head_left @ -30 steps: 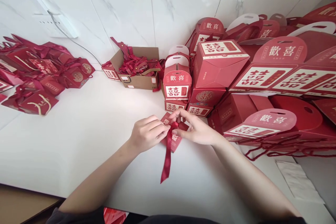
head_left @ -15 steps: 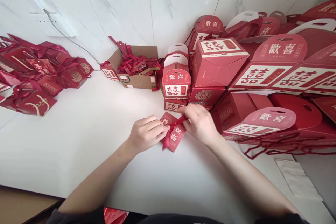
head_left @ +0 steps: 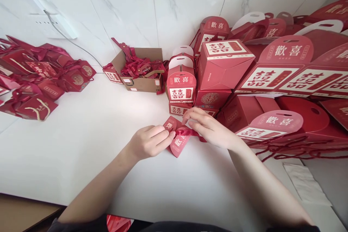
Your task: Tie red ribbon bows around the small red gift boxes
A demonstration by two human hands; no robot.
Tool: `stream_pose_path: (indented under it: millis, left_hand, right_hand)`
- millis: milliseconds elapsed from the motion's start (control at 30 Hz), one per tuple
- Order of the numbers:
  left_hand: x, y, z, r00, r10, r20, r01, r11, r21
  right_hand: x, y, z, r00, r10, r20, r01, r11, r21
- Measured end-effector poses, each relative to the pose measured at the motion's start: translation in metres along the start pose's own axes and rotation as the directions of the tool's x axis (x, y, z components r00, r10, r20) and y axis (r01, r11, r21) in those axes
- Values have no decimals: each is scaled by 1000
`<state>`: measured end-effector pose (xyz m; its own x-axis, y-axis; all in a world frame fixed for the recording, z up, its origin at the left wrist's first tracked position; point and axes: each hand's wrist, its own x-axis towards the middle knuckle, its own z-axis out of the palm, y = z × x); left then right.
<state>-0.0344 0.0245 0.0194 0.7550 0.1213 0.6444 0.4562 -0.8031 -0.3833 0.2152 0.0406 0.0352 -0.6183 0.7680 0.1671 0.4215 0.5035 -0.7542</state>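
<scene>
A small red gift box point(head_left: 178, 146) with white lettering on its top flaps sits on the white table in front of me. A dark red ribbon point(head_left: 187, 131) crosses the flaps, one end trailing to the right. My left hand point(head_left: 152, 140) is closed at the box's left side, pinching the ribbon near its middle. Above the right part of the ribbon hovers my right hand point(head_left: 205, 125), its fingers loosely stretched and apart, with nothing visibly gripped. The fingers of my left hand hide part of the ribbon.
Behind the box stands a cardboard box point(head_left: 144, 84) of red ribbons. Stacked red boxes point(head_left: 181, 83) and larger red cartons point(head_left: 274, 76) crowd the right. Ribbon-tied boxes point(head_left: 40, 105) lie at the far left. A cable point(head_left: 73, 43) runs down the wall. White paper point(head_left: 306, 183) lies at right.
My right hand has let go of the ribbon, its fingers spreading as it shifts slightly right. The ribbon end that hung in front now lies to the right. My left hand stays at the box.
</scene>
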Motion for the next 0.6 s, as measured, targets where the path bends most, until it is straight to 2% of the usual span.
stream_pose_path:
  millis: [133,267,433,600]
  left_hand:
    - [3,1,-2,999,37,-9,-37,999,23]
    - [2,1,-2,999,34,-16,-34,999,34]
    - [2,1,-2,999,45,-10,-44,999,24]
    - [1,1,-2,1000,29,-8,-29,999,14]
  right_hand:
    - [3,5,4,998,-19,57,17,1000,21]
    - [1,5,5,999,12,50,-12,1000,4]
    - [0,10,6,995,-18,95,19,1000,-9]
    - [0,1,3,999,-53,8,52,998,41]
